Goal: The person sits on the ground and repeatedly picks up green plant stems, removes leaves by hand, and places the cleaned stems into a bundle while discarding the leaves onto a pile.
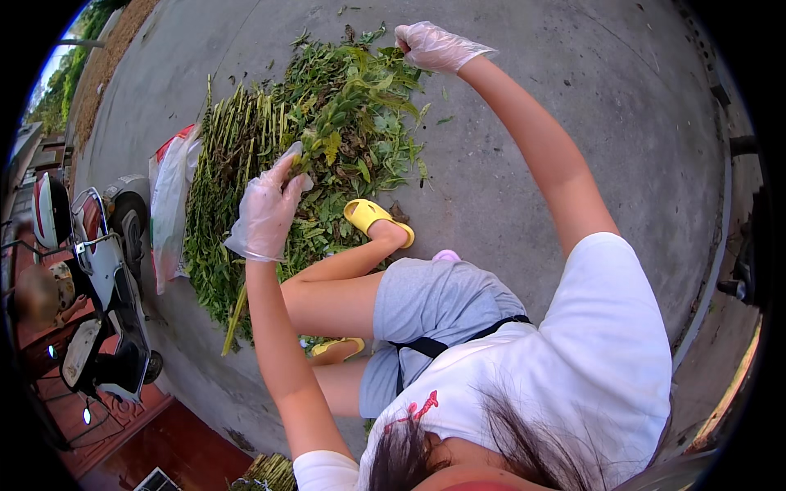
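My left hand point(267, 205), in a clear plastic glove, pinches one end of a green plant stalk point(338, 113) that looks like sesame, with pods and leaves along it. The stalk slants up and away over a heap of cut leaves point(381, 141). Beside the stalk's leafy far end is my right hand point(433, 46), gloved the same way with its fingers curled in. Whether those fingers grip the tip is hidden. Under and beyond my left hand lies a pile of cut stalks point(227, 141), roughly side by side on the concrete.
A white and red woven sack point(172, 208) lies left of the pile. Farther left stands a motor scooter point(107, 270), with a person point(61, 288) behind it. My feet wear yellow slippers point(374, 215) at the heap's edge. A stalk bundle point(270, 472) lies at the bottom.
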`<act>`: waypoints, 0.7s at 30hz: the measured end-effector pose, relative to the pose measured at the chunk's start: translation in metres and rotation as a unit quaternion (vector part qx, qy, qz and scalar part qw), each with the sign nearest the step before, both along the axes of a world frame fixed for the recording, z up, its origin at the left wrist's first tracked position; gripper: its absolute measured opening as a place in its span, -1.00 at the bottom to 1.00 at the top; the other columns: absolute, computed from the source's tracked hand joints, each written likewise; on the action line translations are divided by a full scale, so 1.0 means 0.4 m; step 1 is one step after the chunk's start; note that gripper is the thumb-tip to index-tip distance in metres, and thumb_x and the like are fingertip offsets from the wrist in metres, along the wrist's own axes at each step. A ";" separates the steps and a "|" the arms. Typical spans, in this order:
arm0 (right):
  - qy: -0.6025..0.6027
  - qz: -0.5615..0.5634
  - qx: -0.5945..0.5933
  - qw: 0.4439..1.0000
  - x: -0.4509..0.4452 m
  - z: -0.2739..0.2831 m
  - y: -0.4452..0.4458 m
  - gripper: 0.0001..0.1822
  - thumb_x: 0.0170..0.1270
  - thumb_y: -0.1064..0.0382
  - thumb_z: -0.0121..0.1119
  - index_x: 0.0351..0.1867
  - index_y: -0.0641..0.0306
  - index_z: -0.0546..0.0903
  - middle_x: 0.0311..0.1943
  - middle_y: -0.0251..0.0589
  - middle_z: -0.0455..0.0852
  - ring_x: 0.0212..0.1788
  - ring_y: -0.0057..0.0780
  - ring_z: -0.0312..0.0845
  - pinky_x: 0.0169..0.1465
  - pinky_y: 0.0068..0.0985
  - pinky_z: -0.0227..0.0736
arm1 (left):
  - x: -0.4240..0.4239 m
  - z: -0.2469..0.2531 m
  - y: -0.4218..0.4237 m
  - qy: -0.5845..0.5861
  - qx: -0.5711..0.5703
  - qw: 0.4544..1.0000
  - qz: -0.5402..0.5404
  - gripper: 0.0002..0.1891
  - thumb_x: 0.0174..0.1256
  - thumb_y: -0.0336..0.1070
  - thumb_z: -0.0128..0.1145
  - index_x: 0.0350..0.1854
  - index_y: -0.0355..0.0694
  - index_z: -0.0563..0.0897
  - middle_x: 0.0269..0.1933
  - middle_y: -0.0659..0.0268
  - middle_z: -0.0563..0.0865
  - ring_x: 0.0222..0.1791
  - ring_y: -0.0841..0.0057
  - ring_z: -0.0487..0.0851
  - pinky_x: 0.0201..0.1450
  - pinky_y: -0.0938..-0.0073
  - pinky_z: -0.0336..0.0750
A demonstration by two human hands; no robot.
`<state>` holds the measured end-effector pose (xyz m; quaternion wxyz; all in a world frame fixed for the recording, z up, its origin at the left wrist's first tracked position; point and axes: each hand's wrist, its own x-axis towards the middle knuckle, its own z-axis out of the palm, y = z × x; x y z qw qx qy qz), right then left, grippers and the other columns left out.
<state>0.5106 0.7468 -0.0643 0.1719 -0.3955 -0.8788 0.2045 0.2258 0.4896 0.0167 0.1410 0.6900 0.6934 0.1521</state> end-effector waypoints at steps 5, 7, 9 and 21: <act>-0.046 -0.004 -0.005 0.999 0.047 -0.057 -0.007 -0.84 0.14 0.45 0.11 -0.21 0.28 0.57 -0.29 0.02 0.70 -0.12 0.06 0.64 -0.05 -0.17 0.52 | -0.008 -0.059 0.009 -0.007 0.012 1.000 -0.008 -0.56 0.30 -0.27 0.31 0.24 -0.11 0.65 -0.30 0.14 0.77 -0.39 0.25 0.71 -0.29 0.32 0.56; -0.041 -0.015 -0.022 0.999 0.062 -0.053 -0.011 -0.85 0.16 0.43 0.12 -0.22 0.28 0.56 -0.31 0.02 0.70 -0.14 0.06 0.64 -0.05 -0.17 0.53 | -0.014 -0.079 0.015 -0.003 0.001 1.000 -0.002 -0.56 0.29 -0.26 0.32 0.24 -0.11 0.65 -0.30 0.13 0.76 -0.38 0.25 0.71 -0.29 0.32 0.56; -0.024 -0.030 -0.016 0.999 0.069 -0.041 -0.002 -0.85 0.18 0.41 0.15 -0.20 0.27 0.58 -0.30 -0.02 0.71 -0.15 -0.02 0.66 -0.05 -0.22 0.54 | -0.008 -0.081 0.024 0.006 -0.021 1.000 0.008 -0.56 0.29 -0.26 0.31 0.24 -0.11 0.65 -0.30 0.13 0.76 -0.37 0.26 0.71 -0.28 0.33 0.56; 0.166 -0.105 -0.074 0.978 0.119 -0.132 0.010 -0.83 0.21 0.34 0.21 -0.16 0.25 0.62 -0.26 -0.10 0.75 -0.15 -0.24 0.70 -0.03 -0.35 0.56 | -0.120 -0.035 -0.017 -0.127 -0.003 0.988 0.084 -0.57 0.38 -0.38 0.24 0.29 -0.25 0.60 -0.25 0.31 0.74 -0.35 0.66 0.61 -0.25 0.55 0.53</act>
